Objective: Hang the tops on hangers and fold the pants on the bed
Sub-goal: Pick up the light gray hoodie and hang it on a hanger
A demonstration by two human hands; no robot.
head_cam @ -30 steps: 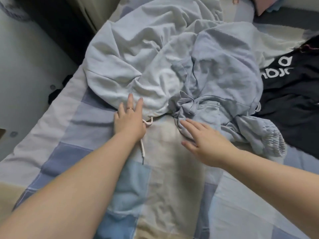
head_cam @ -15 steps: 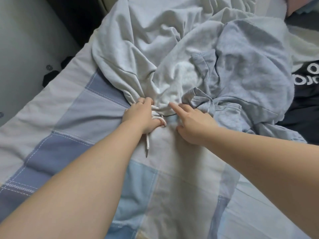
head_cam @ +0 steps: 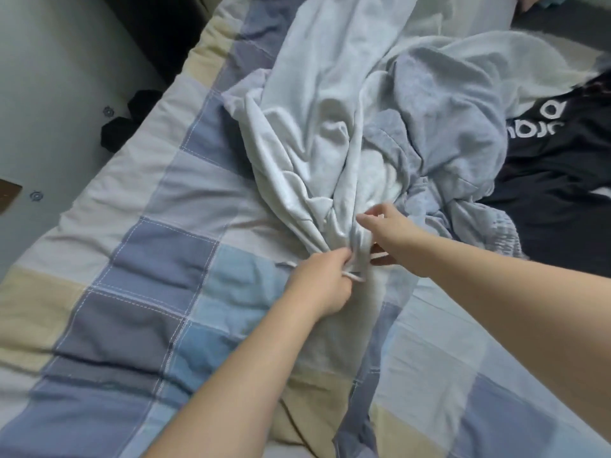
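Pale grey pants [head_cam: 317,127] with a white drawstring [head_cam: 355,276] lie crumpled across the checked bed cover [head_cam: 158,285]. My left hand [head_cam: 322,282] grips the bunched waistband and pulls it toward me. My right hand [head_cam: 385,234] pinches the same waistband just to the right, fingers curled round the fabric. A blue-grey fleece garment [head_cam: 446,123] is tangled over the pants on the right. A black top with white letters [head_cam: 555,153] lies further right.
The bed's left edge runs diagonally, with grey floor [head_cam: 59,77] and a dark item [head_cam: 129,123] beyond it. A pink pillow corner [head_cam: 529,1] shows at the top right. Bare checked cover spreads in front of the hands.
Both hands closed on the pants' waistband and dragged it toward me; the fabric now stretches in long folds. The view swung right and back.
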